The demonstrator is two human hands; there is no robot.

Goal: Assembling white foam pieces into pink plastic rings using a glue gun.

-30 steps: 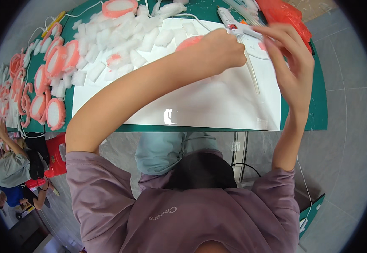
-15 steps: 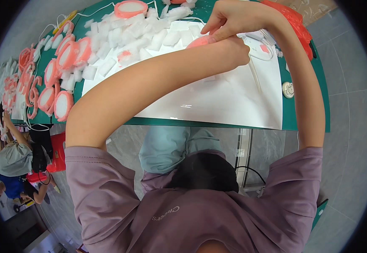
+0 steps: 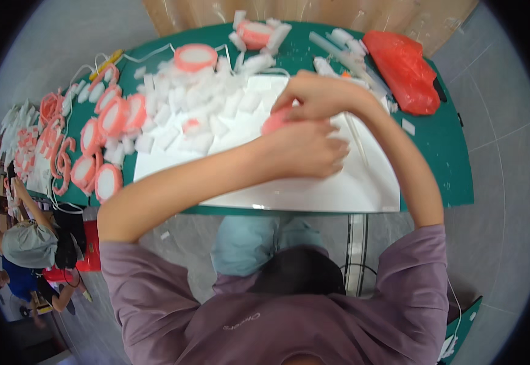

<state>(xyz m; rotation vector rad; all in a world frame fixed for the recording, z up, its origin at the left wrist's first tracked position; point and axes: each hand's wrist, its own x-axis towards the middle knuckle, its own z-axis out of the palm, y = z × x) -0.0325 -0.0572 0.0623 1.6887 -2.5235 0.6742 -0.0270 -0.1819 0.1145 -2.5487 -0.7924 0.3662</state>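
Observation:
My right hand (image 3: 318,97) is over the white sheet (image 3: 301,194), its fingers and thumb closed on a pink, soft-looking piece (image 3: 274,121). Part of that piece is hidden by the fingers. Just in front of it, my left forearm crosses the sheet from the left. My left hand (image 3: 313,151) is held back-up below the right one, its fingers bent and spread apart, a little blurred. A thin pale stick (image 3: 358,143) lies on the sheet to the right of both hands.
White foam-like pieces (image 3: 179,91) heap up left of my hands. Several round pink-rimmed white pads (image 3: 112,118) line the green table (image 3: 441,176) farther left. A red plastic bag (image 3: 402,73) lies at back right. Other people (image 3: 30,243) are at far left.
The view has shifted, showing more of the table's far side. My left hand's fingers, earlier closed, are now spread. My right hand stays on the pink piece.

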